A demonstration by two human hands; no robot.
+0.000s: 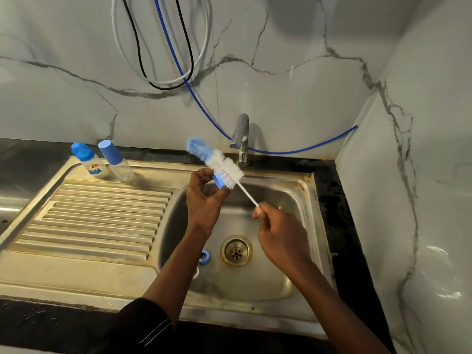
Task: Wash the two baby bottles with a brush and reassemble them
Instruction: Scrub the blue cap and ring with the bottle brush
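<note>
The right hand (278, 231) pinched the wire end of the brush (224, 169) between thumb and curled fingers. The stem ran up and away from those fingers to the white bristles and the blue sponge tip. The left hand (204, 198) was clenched round a small blue part (219, 181), holding it against the lower bristles just above its fingertips. Both hands were over the sink (310, 200).

A blue ring (204, 256) lay in the basin below the left wrist, just beside the drain (236, 251). The tap (241, 139) stood beyond the brush head.

Well to the left of the left fingers, two capped bottles stood upright, close together, at the back of the draining board (102, 218). The labelled bottle (90, 162) bore a printed picture and blue lettering, too small to read. The plain bottle (117, 162) was clear, with no writing seen. A blue hose (306, 149) ran along the wall behind the tap.
</note>
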